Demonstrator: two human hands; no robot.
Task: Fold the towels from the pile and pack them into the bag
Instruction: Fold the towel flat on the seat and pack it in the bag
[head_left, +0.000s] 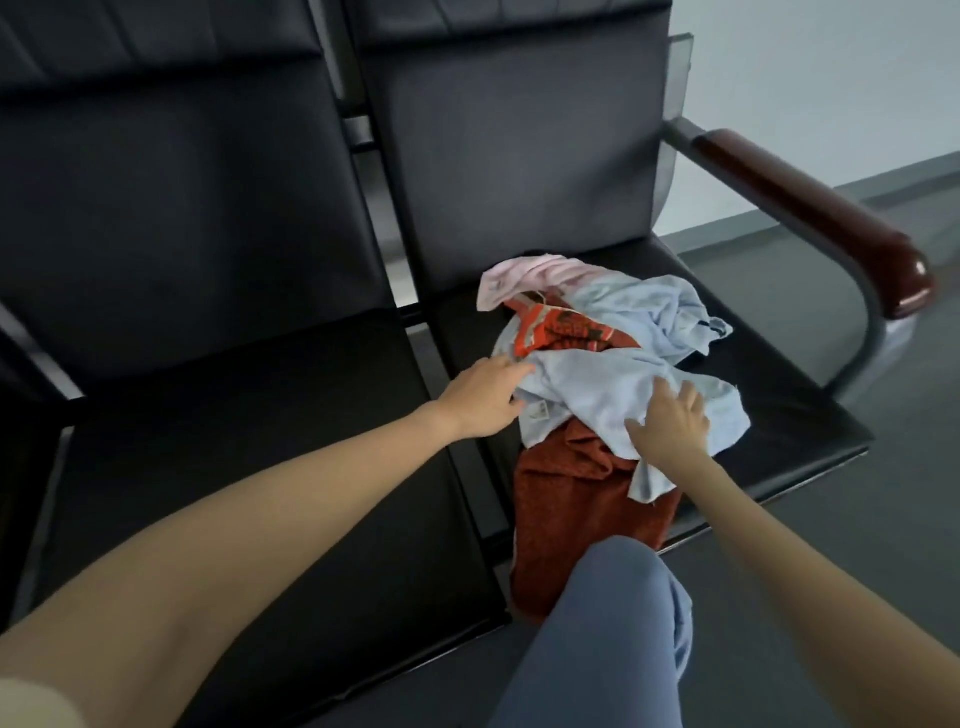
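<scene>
Hands (483, 400) (672, 426) spread on blue towel (587, 395); rust towel (576, 499) beneath, knee (618, 592) blocking it.

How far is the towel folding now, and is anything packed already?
Nothing looks done: the pile lies crumpled on the right seat, with no folded towel in view. In hand: the left hand and right hand both touch the light blue towel on top. Left: the pink towel, the rust-brown towel and all packing.

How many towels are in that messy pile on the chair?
4 that I can tell: a pink towel at the back, light blue towels and behind and under the hands, and a rust-brown towel hanging in front. More may be hidden.
</scene>
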